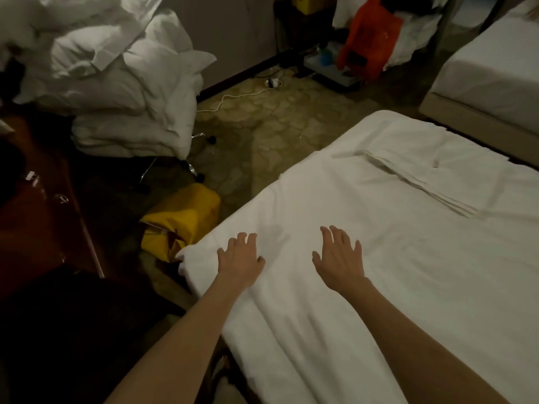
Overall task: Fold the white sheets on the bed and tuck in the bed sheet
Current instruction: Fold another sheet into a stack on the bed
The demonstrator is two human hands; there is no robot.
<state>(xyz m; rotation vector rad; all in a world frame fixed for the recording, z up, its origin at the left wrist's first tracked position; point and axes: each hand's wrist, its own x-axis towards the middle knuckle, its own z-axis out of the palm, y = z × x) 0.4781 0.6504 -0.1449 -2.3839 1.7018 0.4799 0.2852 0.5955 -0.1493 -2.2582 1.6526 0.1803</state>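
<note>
Smoothing step: my left hand (240, 262) and right hand (339, 259) lay flat, fingers spread, on the bed sheet (335, 199); next I needed to grip its edge for tucking.

i have just one view, from the head camera, wide-angle, looking forward and steeply down over the bed (379, 272) from its near corner. it sits close above the mattress; beyond the bed's far left edge it takes in the floor (262, 118).
</note>
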